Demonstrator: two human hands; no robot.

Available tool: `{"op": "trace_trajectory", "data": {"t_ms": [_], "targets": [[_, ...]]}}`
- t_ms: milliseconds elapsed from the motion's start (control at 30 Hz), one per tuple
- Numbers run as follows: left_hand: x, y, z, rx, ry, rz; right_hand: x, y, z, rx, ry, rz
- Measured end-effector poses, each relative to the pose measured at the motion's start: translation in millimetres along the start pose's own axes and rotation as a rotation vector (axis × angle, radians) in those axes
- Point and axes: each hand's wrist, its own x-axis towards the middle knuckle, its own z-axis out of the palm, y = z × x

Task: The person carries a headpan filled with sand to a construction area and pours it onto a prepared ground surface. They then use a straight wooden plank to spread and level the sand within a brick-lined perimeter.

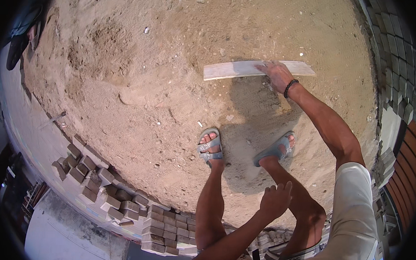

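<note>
A long, pale, flat board (228,70) lies crosswise on sandy ground ahead of my feet. My right hand (275,74) is on its right half, fingers bent over it and gripping it; a dark bead bracelet circles that wrist. My left hand (275,199) hangs lower, over my right leg, with its fingers loosely curled and no object showing in it. My sandalled left foot (209,149) and right foot (277,150) stand on the sand below the board.
Loose paving blocks (86,178) lie along the left edge, with neat stacks (166,228) below. Laid pavers (392,59) border the sand at right, beside brown slatted panels (410,166). Another person's foot (33,35) shows at upper left. A rod (52,120) lies at left.
</note>
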Motion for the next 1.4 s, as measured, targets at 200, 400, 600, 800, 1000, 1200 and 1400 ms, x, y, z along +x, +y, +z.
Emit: {"op": "trace_trajectory", "data": {"t_ms": [200, 400, 600, 800, 1000, 1200, 1400], "targets": [[6, 0, -13, -0.029, -0.019, -0.027, -31, -6, -32, 0.244, 0.228, 0.069], [4, -2, -12, 0.036, 0.151, 0.052, 107, 114, -107, 0.262, 0.576, 0.886], [12, -8, -35, 0.036, 0.282, 0.029, 186, 46, -67, 0.080, 0.531, 0.475], [10, 7, -23, -0.025, 0.280, 0.035, 90, 7, -34, 0.026, 0.160, -0.110], [12, 12, -20, -0.010, 0.204, 0.067, -39, -11, 2, -0.083, -0.061, -0.201], [4, 15, -3, -0.062, 0.048, 0.024, 27, 69, -65, 0.045, 0.487, 0.201], [-1, 8, 4, -0.013, 0.165, 0.036, 69, 57, -9, 0.034, 0.332, 0.157]]}}
